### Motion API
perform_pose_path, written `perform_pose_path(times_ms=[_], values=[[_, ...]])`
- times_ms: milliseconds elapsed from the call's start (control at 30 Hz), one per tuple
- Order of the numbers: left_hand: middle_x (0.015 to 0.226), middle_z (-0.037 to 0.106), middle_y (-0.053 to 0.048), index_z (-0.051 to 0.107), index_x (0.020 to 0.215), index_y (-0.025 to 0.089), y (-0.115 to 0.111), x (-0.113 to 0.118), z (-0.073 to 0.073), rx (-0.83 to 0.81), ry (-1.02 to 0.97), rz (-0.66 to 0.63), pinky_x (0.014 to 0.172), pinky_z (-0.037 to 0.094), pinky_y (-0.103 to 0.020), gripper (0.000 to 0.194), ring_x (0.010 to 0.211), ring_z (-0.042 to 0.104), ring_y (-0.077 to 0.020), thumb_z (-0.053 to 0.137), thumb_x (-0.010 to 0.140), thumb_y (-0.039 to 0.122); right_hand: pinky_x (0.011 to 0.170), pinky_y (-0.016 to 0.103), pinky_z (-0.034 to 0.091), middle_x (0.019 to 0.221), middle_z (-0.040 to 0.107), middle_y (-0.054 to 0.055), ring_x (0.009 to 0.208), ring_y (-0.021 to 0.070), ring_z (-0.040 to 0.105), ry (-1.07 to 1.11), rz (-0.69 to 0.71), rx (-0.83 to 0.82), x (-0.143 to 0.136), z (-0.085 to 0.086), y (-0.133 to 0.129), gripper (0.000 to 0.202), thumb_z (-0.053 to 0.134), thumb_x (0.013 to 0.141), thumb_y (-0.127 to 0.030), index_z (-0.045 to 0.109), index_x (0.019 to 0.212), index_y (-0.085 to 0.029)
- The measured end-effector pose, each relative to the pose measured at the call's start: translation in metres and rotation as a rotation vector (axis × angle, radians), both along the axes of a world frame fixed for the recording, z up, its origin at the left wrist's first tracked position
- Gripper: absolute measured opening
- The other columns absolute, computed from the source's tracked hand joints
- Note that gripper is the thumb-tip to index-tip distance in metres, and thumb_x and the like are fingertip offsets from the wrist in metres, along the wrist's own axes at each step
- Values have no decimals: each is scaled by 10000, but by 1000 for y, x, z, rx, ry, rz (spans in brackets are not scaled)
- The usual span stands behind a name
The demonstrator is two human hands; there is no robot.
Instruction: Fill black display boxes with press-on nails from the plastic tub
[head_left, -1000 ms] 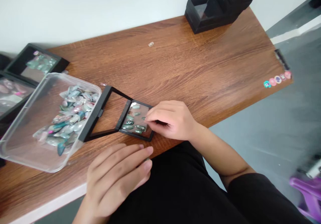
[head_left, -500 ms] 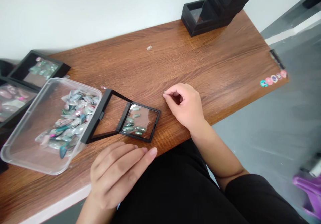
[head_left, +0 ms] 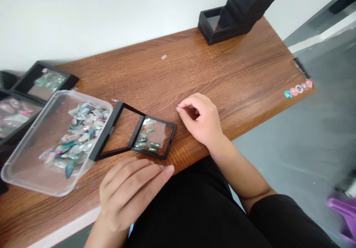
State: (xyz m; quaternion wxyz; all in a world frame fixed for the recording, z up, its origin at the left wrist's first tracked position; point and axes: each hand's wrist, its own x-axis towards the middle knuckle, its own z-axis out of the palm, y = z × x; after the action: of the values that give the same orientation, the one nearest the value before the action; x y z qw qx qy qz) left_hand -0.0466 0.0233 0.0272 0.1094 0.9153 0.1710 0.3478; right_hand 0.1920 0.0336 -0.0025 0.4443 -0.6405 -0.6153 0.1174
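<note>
My right hand (head_left: 200,117) is closed in a pinch above the table, right of the case, with a tiny greenish press-on nail (head_left: 178,105) at its fingertips, mostly covered. My left hand (head_left: 132,192) is held palm down at the table's front edge; its thumb and forefinger meet at the tips, and what lies between them is hidden. Between the hands a hinged black display case (head_left: 172,138) lies open, with several green press-on nails (head_left: 141,144) on the clear film of one half. The case's other half, a bare frame, leans on the rim of a plastic tub.
The clear plastic tub (head_left: 36,187) at left holds a heap of bagged press-on nails (head_left: 83,129). Black boxes (head_left: 72,80) of nails stand behind it. More black boxes (head_left: 217,38) are stacked at the back right. A small clear piece (head_left: 164,57) lies near the wall.
My right hand has shifted slightly left toward the case, still pinching. The left hand keeps its place. The view has tilted slightly; the case and tub have not moved.
</note>
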Motion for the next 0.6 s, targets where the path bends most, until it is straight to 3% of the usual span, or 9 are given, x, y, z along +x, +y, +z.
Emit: perform_pose_path(times_ms=[300, 600], values=[[1196, 746, -76, 659, 1264, 131, 3, -22, 12, -49, 164, -115, 889, 564, -349, 460, 1137, 676, -201, 751, 823, 37, 815, 321, 514, 852, 681, 11, 832, 142, 615, 13, 190, 238, -7, 6, -5, 75, 634, 893, -135, 635, 867, -205], [1079, 778, -35, 724, 1144, 158, 6, -14, 12, -15, 154, -112, 836, 577, -311, 376, 1025, 715, -180, 787, 789, 51, 766, 289, 509, 852, 683, 11, 779, 118, 595, 17, 421, 268, -9, 5, -5, 28, 637, 908, -185, 639, 883, -198]])
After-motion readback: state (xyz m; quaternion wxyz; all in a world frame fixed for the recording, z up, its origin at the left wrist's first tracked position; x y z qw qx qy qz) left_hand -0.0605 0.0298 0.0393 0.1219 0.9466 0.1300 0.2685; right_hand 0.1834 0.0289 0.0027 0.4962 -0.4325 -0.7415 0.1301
